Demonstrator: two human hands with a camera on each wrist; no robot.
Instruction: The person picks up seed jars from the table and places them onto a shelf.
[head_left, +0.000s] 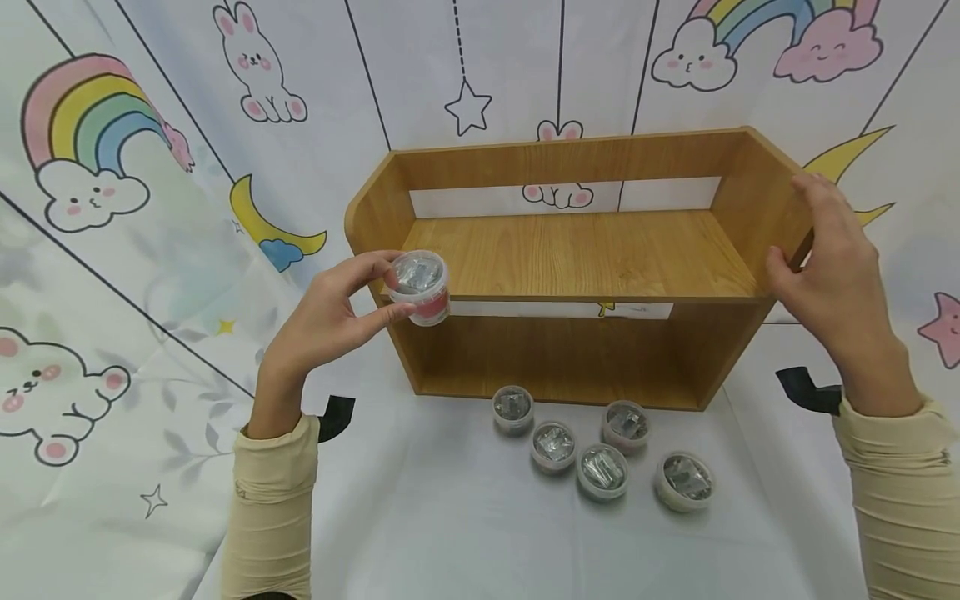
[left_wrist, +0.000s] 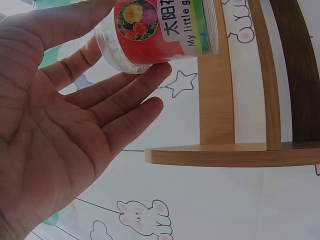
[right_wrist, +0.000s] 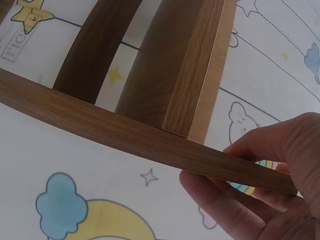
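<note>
Red tub: pinched by left hand | wooden shelf: right of that hand, maybe touching tub, hard to tell | right hand: grips shelf's side | one tub lifted; five little tubs not yet, on desk below the hands

Jar in left hand: clear, silvery on top; red label, white patch with black lettering, yellow, pink and orange flowers, green edge
Shelf gripped by right hand: honey-brown wood grain
Five jars between the hands: silvery tops, pale sides
Desk under the hands: white
Sleeves below the hands: beige, black tabs
Backdrop beyond the hands: white, pastel rainbows, pink-and-white rabbits, yellow moons
</note>
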